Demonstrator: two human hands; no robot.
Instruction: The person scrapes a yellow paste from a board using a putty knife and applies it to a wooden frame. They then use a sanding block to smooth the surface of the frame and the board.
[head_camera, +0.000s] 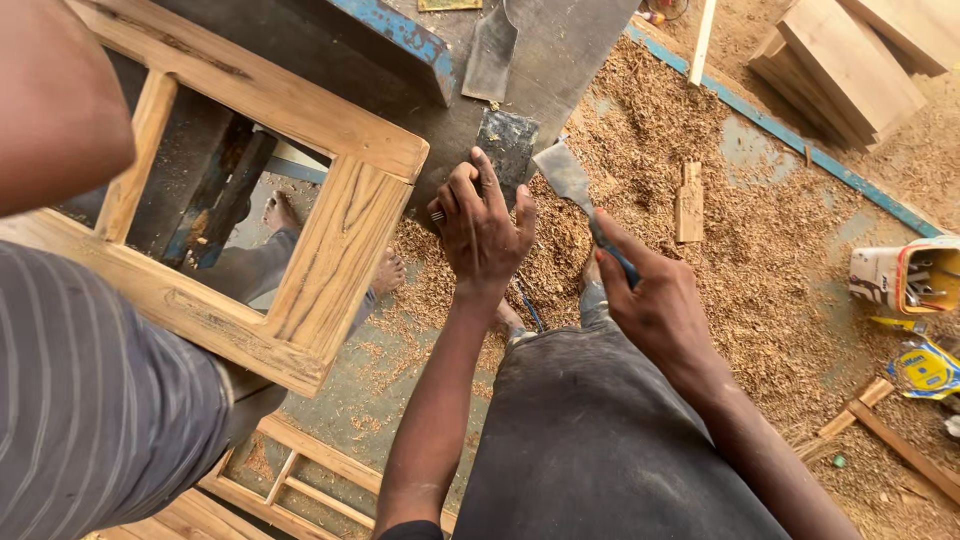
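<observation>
1. Right hand (660, 305) closed around blue handle of wide-bladed chisel (580, 195); blade pointing away, over the sawdust-strewn floor (740, 250).
2. Left hand (483, 225) pressing, fingers spread, on dark sharpening stone (507, 143); nothing gripped.
3. Chisel: stiff steel, likely light, edge sharp; best held by handle.
4. Wooden frame (330, 260) alongside, left.

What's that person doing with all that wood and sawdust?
A person is working over a floor covered in wood shavings. The right hand holds a flat metal scraper by its blue handle. The left hand rests on a dark flat plate. A wooden frame sits beside it, with another person's striped sleeve close by.
</observation>
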